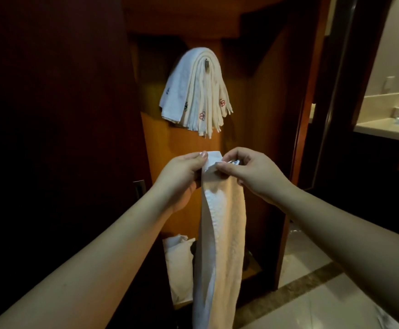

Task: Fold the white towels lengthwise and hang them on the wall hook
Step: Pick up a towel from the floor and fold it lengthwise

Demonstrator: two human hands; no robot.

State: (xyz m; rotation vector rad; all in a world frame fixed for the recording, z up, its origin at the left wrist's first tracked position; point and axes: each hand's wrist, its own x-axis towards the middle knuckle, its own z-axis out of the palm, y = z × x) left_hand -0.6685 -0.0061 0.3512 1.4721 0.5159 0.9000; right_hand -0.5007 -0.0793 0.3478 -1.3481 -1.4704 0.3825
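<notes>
- The dark wooden wall [51, 115] fills the space left of the left hand's fingers, and an orange-lit wooden panel [182, 143] stands straight beyond both sets of fingers.
- The tiled floor [324, 305] lies below and to the right of the right hand's fingers, with a darker band running across it.
- The long towel [220, 233] hangs down from the fingers of both hands as a narrow folded strip, its lower end leaving the bottom of the view.
- The bundle of hung towels [193, 91] is draped over the hook above and beyond the fingers, well apart from them; small red and dark flower marks show near the hanging ends.
- A pale counter [388, 129] sits far right of the right hand's fingers, through a doorway.
- A white bag [179, 269] rests low down, below the left hand's fingers and just beside the hanging strip.
- The left hand [182, 176] grasps the towel's top edge, thumb on the near side, fingers curled behind.
- The right hand [248, 172] pinches the same top edge just beside the left fingers, its fingers bent round the cloth.
- The hook [206, 65] shows as a small metal piece in the middle of the draped bundle.
</notes>
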